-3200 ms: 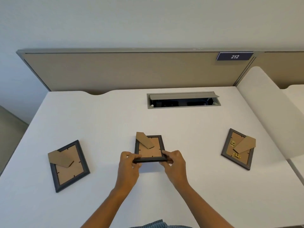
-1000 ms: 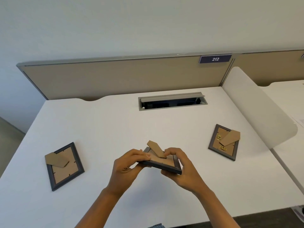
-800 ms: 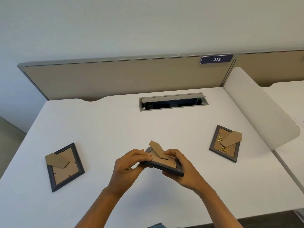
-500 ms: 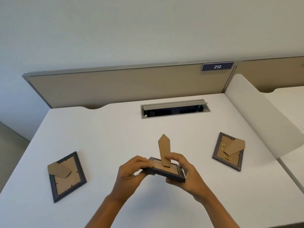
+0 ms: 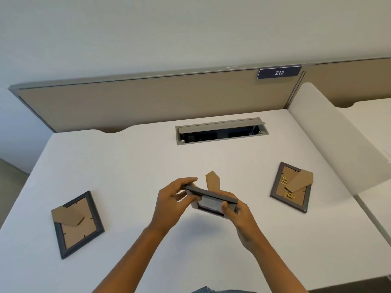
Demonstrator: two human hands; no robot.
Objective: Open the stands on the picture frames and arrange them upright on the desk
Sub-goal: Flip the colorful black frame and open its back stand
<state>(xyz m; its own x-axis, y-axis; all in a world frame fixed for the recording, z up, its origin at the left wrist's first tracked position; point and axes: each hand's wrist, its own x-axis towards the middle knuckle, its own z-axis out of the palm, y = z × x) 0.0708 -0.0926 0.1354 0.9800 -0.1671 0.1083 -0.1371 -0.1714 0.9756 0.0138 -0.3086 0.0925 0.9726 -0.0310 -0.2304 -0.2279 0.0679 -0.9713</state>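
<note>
1. Left hand (image 5: 169, 205) and right hand (image 5: 238, 211) both grip the small dark-grey picture frame (image 5: 210, 200) above the white desk (image 5: 131, 166), its brown cardboard stand (image 5: 213, 181) opened.
2. Two dark-framed pictures, left (image 5: 77, 224) and right (image 5: 293, 187), lie face down; none stands yet.

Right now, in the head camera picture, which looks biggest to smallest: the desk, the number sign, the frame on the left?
1. Desk, by far the largest.
2. Left frame.
3. Number sign, smallest, though it sits farther back, so its true size is unsure.
</note>
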